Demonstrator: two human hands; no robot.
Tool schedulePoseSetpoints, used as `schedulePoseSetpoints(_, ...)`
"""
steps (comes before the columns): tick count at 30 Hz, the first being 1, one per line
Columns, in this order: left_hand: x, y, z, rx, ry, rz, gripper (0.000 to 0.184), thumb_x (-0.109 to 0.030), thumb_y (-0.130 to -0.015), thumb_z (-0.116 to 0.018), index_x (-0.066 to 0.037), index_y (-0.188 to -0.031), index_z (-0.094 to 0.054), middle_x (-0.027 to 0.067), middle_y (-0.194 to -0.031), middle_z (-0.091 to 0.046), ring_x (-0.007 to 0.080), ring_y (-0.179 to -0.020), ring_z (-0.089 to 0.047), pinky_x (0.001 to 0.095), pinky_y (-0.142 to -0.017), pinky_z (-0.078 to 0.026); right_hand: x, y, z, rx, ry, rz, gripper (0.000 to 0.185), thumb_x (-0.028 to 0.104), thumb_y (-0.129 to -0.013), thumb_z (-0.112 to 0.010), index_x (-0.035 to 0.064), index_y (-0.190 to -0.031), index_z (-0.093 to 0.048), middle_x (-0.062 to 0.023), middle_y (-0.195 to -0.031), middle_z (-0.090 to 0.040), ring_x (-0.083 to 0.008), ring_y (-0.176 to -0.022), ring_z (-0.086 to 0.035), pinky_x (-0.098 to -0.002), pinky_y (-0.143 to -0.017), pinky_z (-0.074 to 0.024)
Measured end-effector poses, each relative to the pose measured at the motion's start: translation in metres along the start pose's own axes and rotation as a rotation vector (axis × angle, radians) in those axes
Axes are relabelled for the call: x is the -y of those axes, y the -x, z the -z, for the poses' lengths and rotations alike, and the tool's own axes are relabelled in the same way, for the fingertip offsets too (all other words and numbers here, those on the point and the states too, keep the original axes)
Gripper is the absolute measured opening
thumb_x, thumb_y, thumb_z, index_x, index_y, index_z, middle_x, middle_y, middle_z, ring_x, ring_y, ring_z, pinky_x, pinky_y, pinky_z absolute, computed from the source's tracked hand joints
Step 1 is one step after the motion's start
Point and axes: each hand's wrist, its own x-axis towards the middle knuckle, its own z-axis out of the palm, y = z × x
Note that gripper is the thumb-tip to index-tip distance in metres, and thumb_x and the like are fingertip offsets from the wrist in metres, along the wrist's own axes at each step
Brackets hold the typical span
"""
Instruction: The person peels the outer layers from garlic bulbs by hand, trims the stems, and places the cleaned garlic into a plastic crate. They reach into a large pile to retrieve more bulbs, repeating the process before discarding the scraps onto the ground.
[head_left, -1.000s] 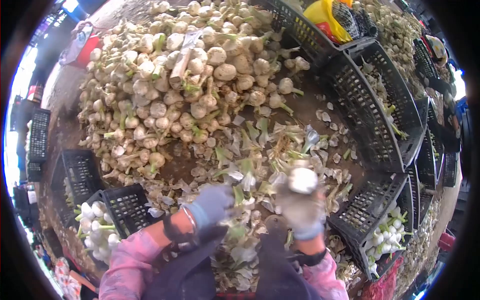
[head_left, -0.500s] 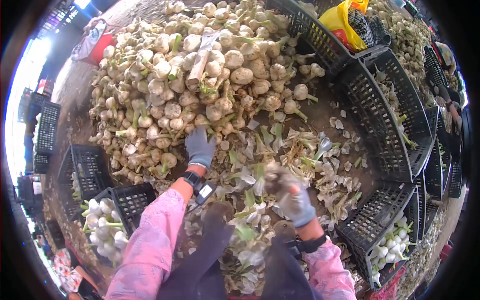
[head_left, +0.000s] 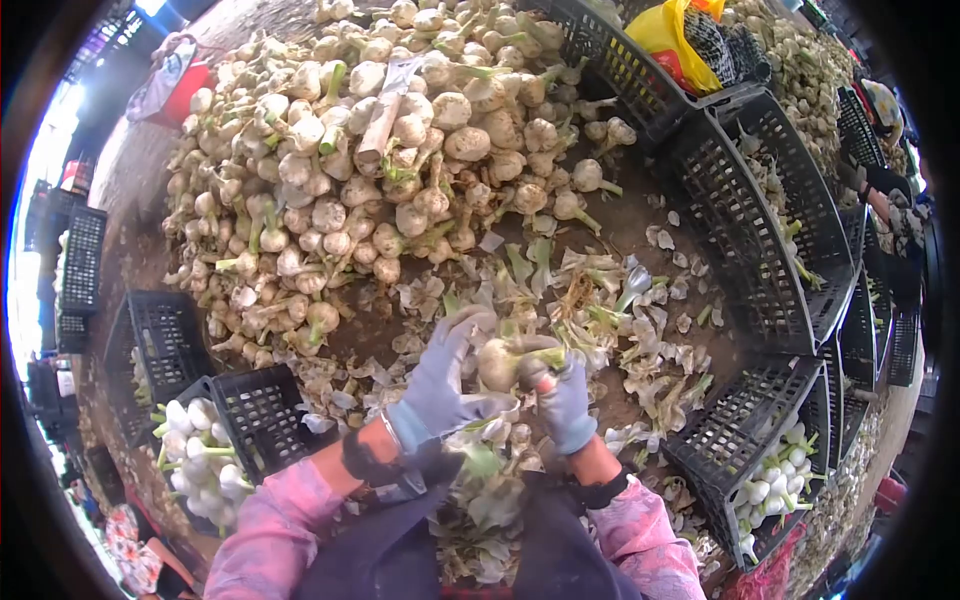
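Note:
My right hand (head_left: 567, 405), in a grey glove, grips a garlic bulb (head_left: 497, 366) by its green stem. A red patch shows at that hand's thumb. My left hand (head_left: 445, 375), also gloved, curves around the bulb's left side with thumb and fingers apart; a gap shows between its palm and the bulb. Both hands are above a litter of peeled garlic skins (head_left: 640, 370). Ahead rises a large heap of unpeeled garlic (head_left: 310, 190), and on it lies a wooden-handled tool (head_left: 378, 135) with a flat metal end.
Black plastic crates (head_left: 740, 230) line the right side. White garlic fills a crate (head_left: 265, 420) at left and another (head_left: 725, 440) at lower right. A yellow bag (head_left: 665, 40) is at the upper right, a red bucket (head_left: 185, 90) at upper left. Other people are partly visible at both edges.
My left hand has come back from the heap toward my right hand and now cups around the bulb. My right hand has moved slightly left and up, with the bulb now clearly visible in it.

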Motion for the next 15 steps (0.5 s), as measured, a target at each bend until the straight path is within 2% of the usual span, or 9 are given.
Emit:
schedulePoseSetpoints(2, 0.01, 0.011, -0.003, 0.158, 0.193, 0.139, 0.08, -0.036, -0.075, -0.085, -0.005, -0.138, -0.045, 0.0126, -0.133, -0.047, 0.0237, -0.127, -0.047, 0.0351, -0.106, -0.039, 0.008, 0.008, -0.004, -0.013, -0.387, -0.197, 0.035, 0.022, -0.095, -0.068, 0.003, -0.123, -0.062, -0.0064, -0.119, -0.067, -0.0133, -0.102, -0.063, -0.0284, -0.088, -0.0517)
schedulePoseSetpoints(3, 0.004, 0.013, -0.009, 0.146, 0.529, 0.312, 0.082, -0.027, -0.073, -0.088, -0.005, -0.139, -0.043, 0.012, -0.13, -0.05, 0.0236, -0.125, -0.049, 0.0356, -0.106, -0.039, 0.005, 0.008, -0.006, 0.006, -0.424, -0.227, 0.045, 0.026, -0.094, -0.068, 0.0011, -0.13, -0.056, -0.007, -0.118, -0.066, -0.0141, -0.102, -0.063, -0.0282, -0.089, -0.0515)
schedulePoseSetpoints(6, 0.004, 0.011, -0.005, 0.12, 0.098, 0.073, 0.084, -0.02, -0.071, -0.089, -0.005, -0.139, -0.042, 0.012, -0.131, -0.05, 0.0233, -0.126, -0.049, 0.0368, -0.107, -0.039, 0.008, 0.011, -0.017, -0.043, -0.54, -0.189, 0.046, 0.025, -0.095, -0.068, 0.0009, -0.132, -0.054, -0.0078, -0.118, -0.065, -0.0151, -0.102, -0.064, -0.029, -0.089, -0.0526)
schedulePoseSetpoints(9, -0.002, 0.014, -0.009, 0.052, -0.073, -0.058, 0.085, -0.016, -0.069, -0.09, -0.006, -0.138, -0.042, 0.0122, -0.13, -0.05, 0.0228, -0.125, -0.05, 0.0379, -0.106, -0.04, 0.025, 0.011, -0.021, -0.04, -0.565, -0.352, 0.045, 0.021, -0.096, -0.066, 0.0003, -0.134, -0.052, -0.0083, -0.118, -0.065, -0.0169, -0.104, -0.064, -0.0313, -0.091, -0.053)
schedulePoseSetpoints(10, -0.001, 0.015, -0.01, 0.058, -0.008, -0.037, 0.084, -0.016, -0.069, -0.09, -0.005, -0.137, -0.042, 0.0118, -0.129, -0.051, 0.0224, -0.123, -0.051, 0.0375, -0.105, -0.041, 0.029, 0.011, -0.021, -0.028, -0.547, -0.403, 0.044, 0.02, -0.096, -0.065, 0.0001, -0.133, -0.052, -0.0084, -0.117, -0.065, -0.0172, -0.104, -0.064, -0.0318, -0.092, -0.0531)
schedulePoseSetpoints(12, -0.001, 0.015, -0.01, 0.07, 0.124, 0.003, 0.084, -0.016, -0.068, -0.09, -0.004, -0.136, -0.043, 0.0108, -0.128, -0.052, 0.0215, -0.119, -0.054, 0.0367, -0.102, -0.044, 0.025, 0.013, -0.021, -0.033, -0.53, -0.348, 0.041, 0.018, -0.096, -0.065, -0.001, -0.131, -0.054, -0.008, -0.116, -0.065, -0.017, -0.105, -0.063, -0.0313, -0.093, -0.0525)
schedulePoseSetpoints(15, -0.017, 0.016, -0.01, 0.021, 0.73, 0.29, 0.073, -0.01, -0.076, -0.083, -0.003, -0.136, -0.042, 0.0134, -0.129, -0.054, 0.0262, -0.115, -0.059, 0.0354, -0.095, -0.051, 0.019, 0.019, -0.021, -0.063, -0.384, -0.248, 0.032, 0.016, -0.097, -0.064, -0.0006, -0.124, -0.061, -0.0074, -0.115, -0.066, -0.0157, -0.103, -0.063, -0.0303, -0.091, -0.052)
